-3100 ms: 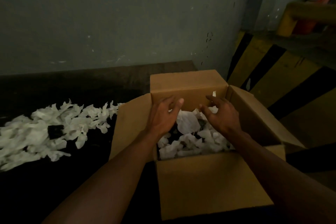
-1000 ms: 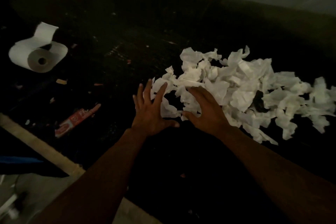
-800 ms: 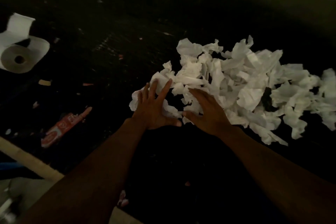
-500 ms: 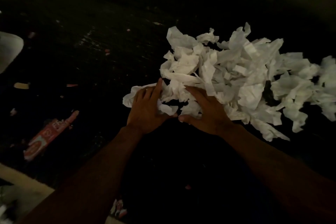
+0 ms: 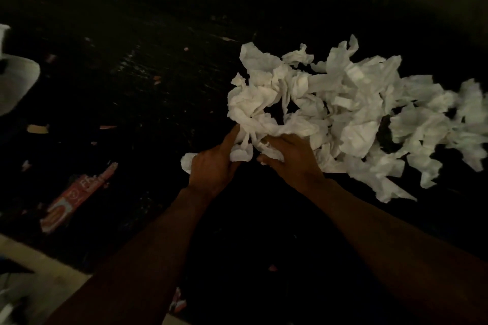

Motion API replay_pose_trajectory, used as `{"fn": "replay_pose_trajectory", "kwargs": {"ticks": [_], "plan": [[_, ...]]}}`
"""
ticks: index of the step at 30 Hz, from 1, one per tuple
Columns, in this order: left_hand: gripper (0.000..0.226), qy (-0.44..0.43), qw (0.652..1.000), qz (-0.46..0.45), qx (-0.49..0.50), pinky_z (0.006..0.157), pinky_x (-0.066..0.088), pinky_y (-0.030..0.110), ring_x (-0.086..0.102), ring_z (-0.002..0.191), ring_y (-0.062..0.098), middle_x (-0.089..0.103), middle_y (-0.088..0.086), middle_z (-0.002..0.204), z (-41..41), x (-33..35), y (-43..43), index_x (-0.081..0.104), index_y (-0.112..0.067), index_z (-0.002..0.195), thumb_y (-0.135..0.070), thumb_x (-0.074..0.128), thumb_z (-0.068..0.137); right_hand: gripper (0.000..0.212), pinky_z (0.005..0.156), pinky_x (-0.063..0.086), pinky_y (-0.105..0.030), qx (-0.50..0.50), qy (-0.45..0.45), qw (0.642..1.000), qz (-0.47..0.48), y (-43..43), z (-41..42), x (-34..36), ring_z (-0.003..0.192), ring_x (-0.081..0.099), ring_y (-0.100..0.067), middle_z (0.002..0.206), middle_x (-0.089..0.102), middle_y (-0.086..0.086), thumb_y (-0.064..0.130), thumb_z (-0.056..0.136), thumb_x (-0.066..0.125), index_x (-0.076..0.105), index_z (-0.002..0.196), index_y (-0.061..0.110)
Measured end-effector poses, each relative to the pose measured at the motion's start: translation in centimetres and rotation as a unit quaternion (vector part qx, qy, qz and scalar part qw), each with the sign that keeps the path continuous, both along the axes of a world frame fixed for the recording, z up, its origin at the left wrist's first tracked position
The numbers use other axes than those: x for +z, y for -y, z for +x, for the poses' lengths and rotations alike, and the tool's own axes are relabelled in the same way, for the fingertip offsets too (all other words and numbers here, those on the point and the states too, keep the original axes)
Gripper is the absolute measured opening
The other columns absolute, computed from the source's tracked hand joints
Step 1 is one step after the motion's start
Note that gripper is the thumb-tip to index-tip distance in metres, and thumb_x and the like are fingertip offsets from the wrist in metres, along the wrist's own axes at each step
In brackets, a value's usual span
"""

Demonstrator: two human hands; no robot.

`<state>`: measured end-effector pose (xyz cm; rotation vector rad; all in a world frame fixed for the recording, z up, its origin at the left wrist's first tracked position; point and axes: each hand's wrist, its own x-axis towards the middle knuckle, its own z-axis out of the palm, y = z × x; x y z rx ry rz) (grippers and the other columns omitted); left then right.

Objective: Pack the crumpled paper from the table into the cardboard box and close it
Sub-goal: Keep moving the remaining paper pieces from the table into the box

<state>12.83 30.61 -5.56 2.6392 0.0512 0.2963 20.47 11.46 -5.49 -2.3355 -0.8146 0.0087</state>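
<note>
A heap of white crumpled paper (image 5: 351, 111) lies on the dark table (image 5: 137, 82), spreading from the middle to the right edge of the view. My left hand (image 5: 211, 166) grips the near left end of the heap, with paper bunched between its fingers and sticking out past its left side. My right hand (image 5: 293, 158) is pressed into the same bunch from the right, fingers curled over the paper. Both hands squeeze the bunch together. The cardboard box is out of view.
A white paper roll (image 5: 15, 82) sits at the left edge. A red and white packet (image 5: 76, 198) lies at the near left of the table, with small scraps scattered around it. The table's pale front edge (image 5: 39, 264) runs along the lower left.
My hands left the box and reached to the heap on the table. Over the last second they went from flat and spread to closed around its near left end, gathering paper.
</note>
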Motion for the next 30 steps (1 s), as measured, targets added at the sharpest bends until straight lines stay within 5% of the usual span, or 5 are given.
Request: {"fn": "replay_pose_trajectory", "kwargs": {"ticks": [5,8,12,19,30], "plan": [[0.059,-0.011,0.994,-0.100,0.034,0.098,0.042,0.020,0.061,0.111,0.018,0.061,0.001,0.128,-1.1,2.1,0.6,0.046,-0.026,0.139,-0.047,0.059,0.085,0.044,0.080,0.034,-0.008,-0.011,-0.112,0.992,0.065,1.0,-0.1,2.9,0.098,0.060,-0.018,0.105,0.067,-0.010,0.021,0.076,0.078,0.067,0.115,0.007],[0.055,0.027,0.992,-0.117,0.029,0.095,0.040,0.012,0.061,0.106,0.012,0.065,0.002,0.123,-1.3,4.5,1.1,0.051,-0.024,0.136,-0.038,0.066,0.085,0.046,0.079,0.036,-0.002,-0.032,-0.141,0.983,0.110,1.9,-0.2,5.0,0.098,0.058,-0.011,0.103,0.065,-0.006,0.024,0.074,0.079,0.067,0.117,0.012],[0.057,0.057,0.993,-0.100,0.033,0.094,0.050,0.031,0.064,0.108,0.014,0.065,0.001,0.124,-1.3,7.9,1.5,0.052,-0.027,0.135,-0.033,0.073,0.083,0.049,0.085,0.040,-0.005,-0.028,-0.135,0.980,0.142,3.1,-0.2,9.0,0.097,0.059,-0.010,0.100,0.064,-0.002,0.028,0.074,0.078,0.065,0.119,0.014],[0.064,0.106,0.993,-0.055,0.009,0.086,0.052,0.030,0.068,0.094,0.020,0.071,0.008,0.108,-2.3,15.0,3.8,0.050,-0.024,0.136,-0.053,0.053,0.079,0.053,0.074,0.031,-0.010,0.003,0.000,0.994,0.105,6.1,-0.7,17.1,0.085,0.053,-0.008,0.088,0.054,0.005,0.032,0.074,0.078,0.064,0.121,0.015],[0.060,0.181,0.974,-0.086,-0.109,0.084,0.052,0.029,0.069,0.088,0.015,0.073,0.005,0.099,-2.8,23.4,13.3,0.051,-0.029,0.136,-0.040,0.072,0.080,0.058,0.077,0.034,-0.015,-0.135,0.087,0.981,0.107,17.3,-7.7,26.4,0.086,0.053,-0.006,0.088,0.056,0.009,0.042,0.072,0.076,0.062,0.124,0.021]]}}
